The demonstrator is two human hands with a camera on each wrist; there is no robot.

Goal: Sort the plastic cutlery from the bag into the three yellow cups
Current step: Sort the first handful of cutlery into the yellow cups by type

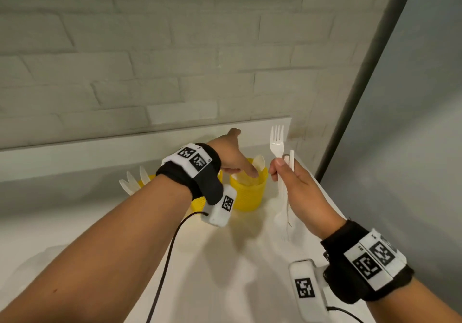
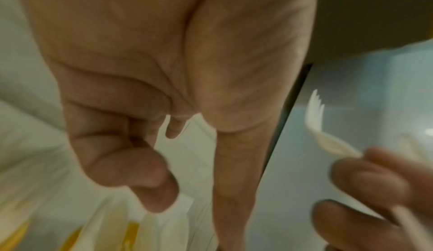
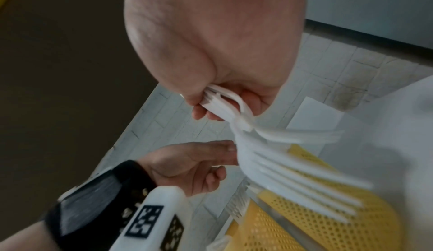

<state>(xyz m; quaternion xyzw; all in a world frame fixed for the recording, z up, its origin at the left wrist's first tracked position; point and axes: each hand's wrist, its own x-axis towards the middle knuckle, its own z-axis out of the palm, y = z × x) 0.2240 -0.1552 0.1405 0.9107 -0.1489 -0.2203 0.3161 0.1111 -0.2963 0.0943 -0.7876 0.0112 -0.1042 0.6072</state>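
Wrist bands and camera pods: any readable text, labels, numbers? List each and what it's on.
No words, brands or numbers can be read.
Left wrist band: black-and-white square marker codes only; a tiny mark beside them is too small to read.
Right wrist band: marker codes; small characters at its edge are too blurred to read.
Camera pods: marker codes only.
Forks and yellow cup: no print visible.

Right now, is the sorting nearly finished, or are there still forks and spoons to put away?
Partly done. The right yellow cup already has a spoon in it, and the left cup holds white pieces too. In hand: the right hand grips a small bunch with a fork sticking up. The left hand reaches over the right cup, empty. That bunch still needs sorting; the bag isn't visible.
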